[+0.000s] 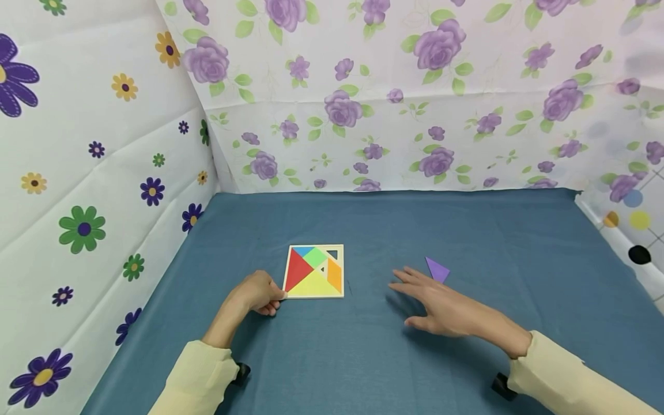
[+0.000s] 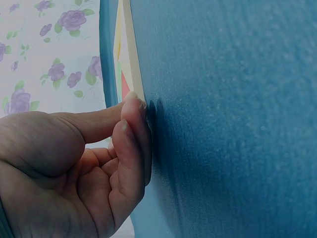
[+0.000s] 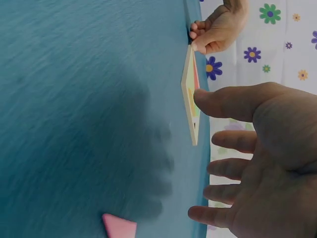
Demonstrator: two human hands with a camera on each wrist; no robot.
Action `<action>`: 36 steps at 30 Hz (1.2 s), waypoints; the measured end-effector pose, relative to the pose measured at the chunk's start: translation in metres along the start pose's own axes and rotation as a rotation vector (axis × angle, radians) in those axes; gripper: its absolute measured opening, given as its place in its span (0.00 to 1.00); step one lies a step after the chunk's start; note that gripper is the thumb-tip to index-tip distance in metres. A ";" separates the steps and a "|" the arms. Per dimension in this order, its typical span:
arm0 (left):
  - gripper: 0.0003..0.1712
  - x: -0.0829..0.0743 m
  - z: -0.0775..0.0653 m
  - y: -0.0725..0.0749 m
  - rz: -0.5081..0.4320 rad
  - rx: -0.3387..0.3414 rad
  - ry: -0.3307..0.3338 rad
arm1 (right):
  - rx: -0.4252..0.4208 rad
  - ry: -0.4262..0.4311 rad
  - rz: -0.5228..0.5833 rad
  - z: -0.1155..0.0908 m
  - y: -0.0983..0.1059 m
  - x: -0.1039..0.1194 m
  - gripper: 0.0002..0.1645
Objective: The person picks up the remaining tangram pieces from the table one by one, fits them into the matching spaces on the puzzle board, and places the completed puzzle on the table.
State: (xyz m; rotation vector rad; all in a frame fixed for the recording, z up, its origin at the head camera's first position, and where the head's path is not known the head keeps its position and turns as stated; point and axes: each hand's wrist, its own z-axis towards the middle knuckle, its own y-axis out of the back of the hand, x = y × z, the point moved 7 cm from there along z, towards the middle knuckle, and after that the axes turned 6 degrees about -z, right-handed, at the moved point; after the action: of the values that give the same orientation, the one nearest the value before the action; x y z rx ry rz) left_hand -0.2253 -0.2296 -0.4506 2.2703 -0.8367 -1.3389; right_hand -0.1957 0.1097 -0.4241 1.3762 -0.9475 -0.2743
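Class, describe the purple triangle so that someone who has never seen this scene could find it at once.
Start at the blue cloth. Right of the square board, just beyond the person's right hand, lies the purple triangle. Unlike the pieces set in the board, it lies loose on the cloth, and no other piece is purple.

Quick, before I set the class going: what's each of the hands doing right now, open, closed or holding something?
Left hand: closed, pinching the near-left corner of the puzzle board.
Right hand: open, holding nothing.
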 end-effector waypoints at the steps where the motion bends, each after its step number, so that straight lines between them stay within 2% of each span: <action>1: 0.12 0.000 0.000 0.000 0.001 0.001 -0.001 | -0.001 0.003 -0.001 -0.003 0.000 -0.001 0.42; 11: 0.12 0.000 0.000 0.000 0.012 -0.004 0.005 | -0.006 0.001 0.019 -0.028 0.000 -0.014 0.42; 23: 0.11 0.001 0.000 0.000 0.010 -0.007 0.022 | -0.022 -0.021 -0.048 -0.058 -0.002 -0.031 0.39; 28: 0.11 0.000 -0.001 0.000 0.014 -0.009 0.023 | -0.010 -0.028 -0.060 -0.066 -0.001 -0.035 0.36; 36: 0.11 0.001 -0.002 -0.001 0.002 -0.010 0.022 | -0.054 0.017 -0.120 -0.070 0.000 -0.034 0.35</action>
State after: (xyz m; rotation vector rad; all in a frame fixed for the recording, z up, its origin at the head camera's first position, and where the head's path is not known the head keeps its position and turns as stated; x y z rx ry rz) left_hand -0.2230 -0.2294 -0.4504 2.2719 -0.8235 -1.3119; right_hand -0.1671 0.1819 -0.4319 1.3858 -0.8389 -0.3756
